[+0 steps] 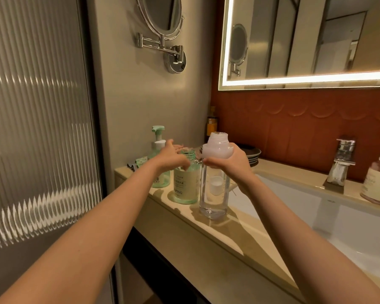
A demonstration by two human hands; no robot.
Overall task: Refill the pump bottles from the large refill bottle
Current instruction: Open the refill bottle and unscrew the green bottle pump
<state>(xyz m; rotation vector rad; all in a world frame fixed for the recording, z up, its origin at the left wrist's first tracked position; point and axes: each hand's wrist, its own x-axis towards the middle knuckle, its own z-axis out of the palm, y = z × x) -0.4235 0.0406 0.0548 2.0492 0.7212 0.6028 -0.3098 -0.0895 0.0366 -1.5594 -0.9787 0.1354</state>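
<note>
Refill bottle [214, 194] upright, shoulder inside right fingers [211, 162]

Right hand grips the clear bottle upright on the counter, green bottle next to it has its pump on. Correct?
No: in the head view the green bottle next to the clear bottle has no pump, its threaded neck is open. The right hand does grip the clear bottle upright on the counter.

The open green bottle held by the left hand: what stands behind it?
A green pump bottle stands behind the open green bottle, near the wall. The left hand covers its middle, so its fill level cannot be seen.
</note>
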